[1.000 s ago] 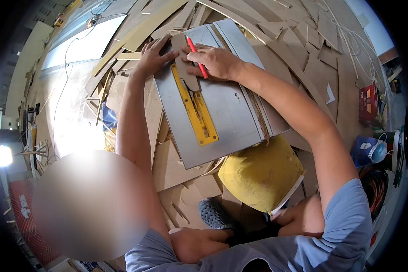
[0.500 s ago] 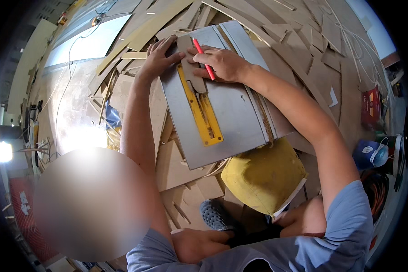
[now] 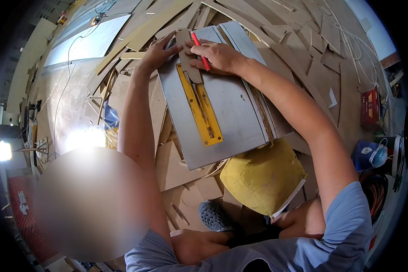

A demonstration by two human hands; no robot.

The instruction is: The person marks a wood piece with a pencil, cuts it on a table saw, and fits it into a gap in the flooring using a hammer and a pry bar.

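Observation:
A small brown board piece (image 3: 193, 75) lies flat on the grey metal top of a table saw (image 3: 231, 106), over the far end of the slot in its yellow insert plate (image 3: 199, 106). A saw blade (image 3: 187, 78) shows beside the piece's near end. My left hand (image 3: 158, 53) grips the piece's left side near the table's far edge, thumb against it. From the right, my right hand (image 3: 218, 58) presses the piece with its fingertips. A red pen (image 3: 200, 51) is held between that hand's fingers, slanting across them.
Board offcuts (image 3: 299, 50) litter the floor around the saw. A yellow cloth bag (image 3: 263, 177) hangs at the saw's near side, close to my shoe (image 3: 213, 215). Bright lamps glare at left. A red box (image 3: 371, 108) and a blue face mask (image 3: 379, 156) are at right.
Both hands have slid slightly farther from me along the saw table, taking the board piece and the red pen with them. The saw has not moved.

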